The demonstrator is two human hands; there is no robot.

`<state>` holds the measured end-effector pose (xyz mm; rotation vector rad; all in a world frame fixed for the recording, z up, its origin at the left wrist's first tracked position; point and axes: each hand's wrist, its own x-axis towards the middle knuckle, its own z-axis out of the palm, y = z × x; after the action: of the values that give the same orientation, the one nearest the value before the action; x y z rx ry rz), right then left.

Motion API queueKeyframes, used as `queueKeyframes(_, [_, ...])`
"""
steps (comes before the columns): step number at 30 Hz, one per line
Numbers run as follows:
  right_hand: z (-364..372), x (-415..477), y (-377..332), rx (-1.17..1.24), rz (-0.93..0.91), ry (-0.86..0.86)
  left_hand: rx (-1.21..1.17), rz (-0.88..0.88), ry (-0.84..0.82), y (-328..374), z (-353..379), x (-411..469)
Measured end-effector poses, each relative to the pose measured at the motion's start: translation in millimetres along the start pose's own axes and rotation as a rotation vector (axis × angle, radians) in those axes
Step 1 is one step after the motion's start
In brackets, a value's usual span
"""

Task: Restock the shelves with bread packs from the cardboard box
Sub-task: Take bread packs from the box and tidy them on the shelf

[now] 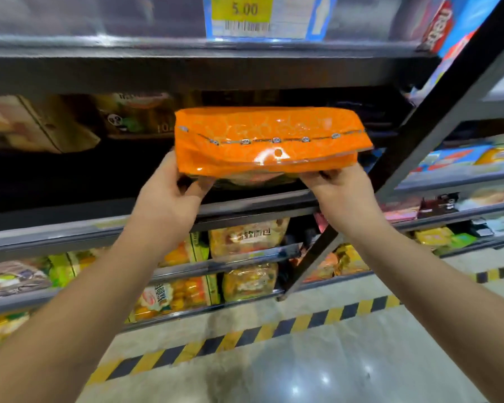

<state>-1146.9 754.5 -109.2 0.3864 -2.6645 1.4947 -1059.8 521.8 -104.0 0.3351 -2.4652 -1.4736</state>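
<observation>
Two bare forearms reach up toward the orange bread pack (271, 141), the left forearm (85, 301) from below and left of it, the right forearm (434, 280) from below and right of it. At the pack's lower left corner the left hand (169, 196) has its fingers curled round the edge. The right hand (341, 193) holds the lower right corner the same way, so each grip is closed on the pack. The pack is held level in the air with its long side across, and its sealed flap with a round hang hole faces the camera. Behind the pack is a dark shelf opening (70, 175); whether the pack's far edge touches the shelf cannot be told. Just below the pack runs a grey shelf edge (259, 202). Above the pack is a dark shelf board (186, 71), and higher still a blue and yellow price label (245, 13) reading 5.00. Left of the pack and further back lie blurred yellowish packs (41, 123). Below the pack, lower shelves carry yellow and orange bags (248, 237). Right of the pack a black slanted post (419, 135) crosses the view. Well below the pack, yellow and black striped tape (274, 327) runs over the pale glossy floor (303, 373)
</observation>
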Motion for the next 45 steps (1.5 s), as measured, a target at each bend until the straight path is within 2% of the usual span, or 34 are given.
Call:
queueKeyframes(4, [11, 10, 7, 0.021, 0.104, 0.025, -0.242, -0.066, 0.02, -13, 5, 13])
queueKeyframes(6, [16, 16, 7, 0.052, 0.154, 0.072, -0.272, -0.085, 0.037, -13, 7, 13])
queueKeyframes(9, [26, 27, 4, 0.042, 0.186, 0.103, -0.231, -0.105, -0.018, -13, 13, 24])
queueKeyframes(13, [37, 50, 7, 0.079, 0.199, 0.148, -0.155, -0.121, 0.018, -15, 20, 52])
queueKeyframes(17, [42, 79, 14, 0.12, 0.212, 0.175, -0.132, -0.137, -0.03, -24, 29, 79])
queueKeyframes(23, [55, 121, 12, 0.054, 0.234, 0.224, -0.105, -0.117, -0.096, -18, 34, 110])
queueKeyframes(27, [63, 133, 13, 0.016, 0.173, 0.138, -0.032, -0.089, -0.103, -17, 30, 124])
queueKeyframes(31, [69, 149, 17, 0.002, 0.139, 0.125, 0.027, -0.04, -0.099, -18, 33, 128])
queueKeyframes(33, [69, 153, 17, 0.03, 0.137, 0.131, 0.058, -0.094, -0.121, -15, 34, 128])
queueKeyframes(36, [69, 157, 17, 0.126, 0.175, 0.179, 0.044, -0.089, -0.165, -16, 36, 130])
queueKeyframes(39, [65, 161, 22, 0.107, 0.218, 0.189, -0.025, -0.107, -0.186, -17, 36, 134])
queueKeyframes(43, [69, 167, 16, 0.059, 0.279, 0.125, -0.124, -0.147, -0.204, -13, 34, 143])
queueKeyframes(45, [71, 171, 13, 0.047, 0.273, 0.087, -0.063, -0.164, -0.205, -9, 34, 146])
